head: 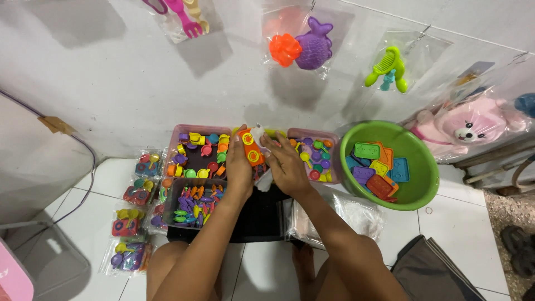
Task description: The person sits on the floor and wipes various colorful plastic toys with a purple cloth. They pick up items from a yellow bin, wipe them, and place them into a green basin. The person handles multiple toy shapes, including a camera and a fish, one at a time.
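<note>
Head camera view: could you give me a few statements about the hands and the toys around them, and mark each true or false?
1. Both hands hold an orange toy piece between them. True; the left hand and right hand meet on it.
2. The green basin holds flat tray-shaped toys. True.
3. The green basin is on the person's left. False; it sits to the right of the hands.
4. The sealed toy packets lie inside the basin. False; they lie on the white floor at the left.
5. The pink plush toy rests in the pink bin. False; it sits bagged beyond the basin.
</note>
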